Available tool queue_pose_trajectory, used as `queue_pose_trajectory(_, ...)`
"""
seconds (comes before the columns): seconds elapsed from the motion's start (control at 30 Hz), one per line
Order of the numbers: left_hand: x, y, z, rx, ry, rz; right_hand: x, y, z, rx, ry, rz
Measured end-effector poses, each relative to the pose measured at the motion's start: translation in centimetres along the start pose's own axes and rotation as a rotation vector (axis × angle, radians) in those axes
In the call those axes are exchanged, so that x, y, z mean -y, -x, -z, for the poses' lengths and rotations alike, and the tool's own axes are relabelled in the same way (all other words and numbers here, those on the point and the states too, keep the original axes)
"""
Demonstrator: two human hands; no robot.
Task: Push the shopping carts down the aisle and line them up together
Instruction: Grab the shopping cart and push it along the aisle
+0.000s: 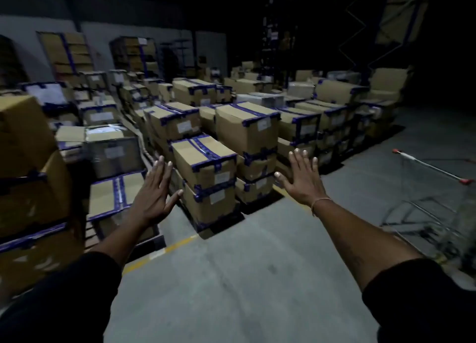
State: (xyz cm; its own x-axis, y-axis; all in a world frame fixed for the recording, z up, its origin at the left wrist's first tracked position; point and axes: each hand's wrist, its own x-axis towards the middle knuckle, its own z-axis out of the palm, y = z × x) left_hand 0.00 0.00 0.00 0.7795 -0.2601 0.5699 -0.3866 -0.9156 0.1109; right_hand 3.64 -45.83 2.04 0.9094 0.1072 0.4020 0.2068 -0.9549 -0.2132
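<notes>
Left hand [154, 188]: I see it raised palm-forward, fingers straight and spread, holding nothing.

Right hand [301, 177]: likewise raised, fingers splayed wide, empty; a thin cord bracelet [320, 202] sits at the wrist. Both black sleeves are pushed up the forearms.

Silver wire shopping cart with red-capped handle [432, 203]: at the right edge, well apart from my right hand, standing on the grey concrete floor [231, 278]. Its handle bar [432, 166] runs from upper left to lower right; the basket extends down and right from it, partly cut off by the frame edge. Dim and blurred, so I cannot tell the front end.

Brown cardboard boxes sealed with blue tape [206, 159]: stacked in rows directly ahead of both hands, filling the middle ground.

Yellow floor line [177, 244]: runs along the foot of the stacks.

Tall shelving with cartons [69, 51]: against the far wall.
</notes>
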Motion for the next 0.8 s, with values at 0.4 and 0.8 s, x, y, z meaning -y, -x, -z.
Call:
queue_pose_trajectory(0.4, -14.2, -8.3, -15.7, 0.195, 0.111, -0.091, -19.4, 4.0, -0.4, 0.032, 0.039, -0.231)
queue_pose_trajectory(0.8, -30.6, -19.1, -29.9, 0.270, 0.292, -0.258, -38.8, 6.6, 0.2, 0.035, 0.084, -0.431)
